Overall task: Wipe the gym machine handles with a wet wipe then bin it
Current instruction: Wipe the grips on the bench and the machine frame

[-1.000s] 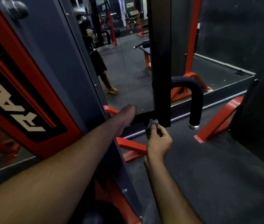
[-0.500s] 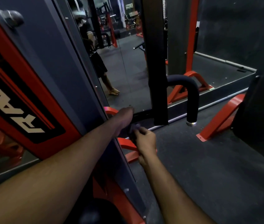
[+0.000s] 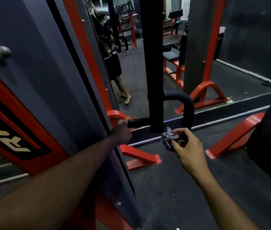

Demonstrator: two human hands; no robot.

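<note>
Beside the grey-and-red machine frame (image 3: 51, 90), the left hand (image 3: 122, 132) reaches to the short straight black handle (image 3: 138, 122), its grip hidden at this angle, so I cannot tell whether it has closed. The right hand (image 3: 187, 146) pinches a crumpled grey wet wipe (image 3: 167, 140) in its fingertips, just below the curved black padded handle (image 3: 187, 107) and clear of both handles.

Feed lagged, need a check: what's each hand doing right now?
Left hand: grips the straight black handle.
Right hand: pinches the crumpled wipe.
</note>
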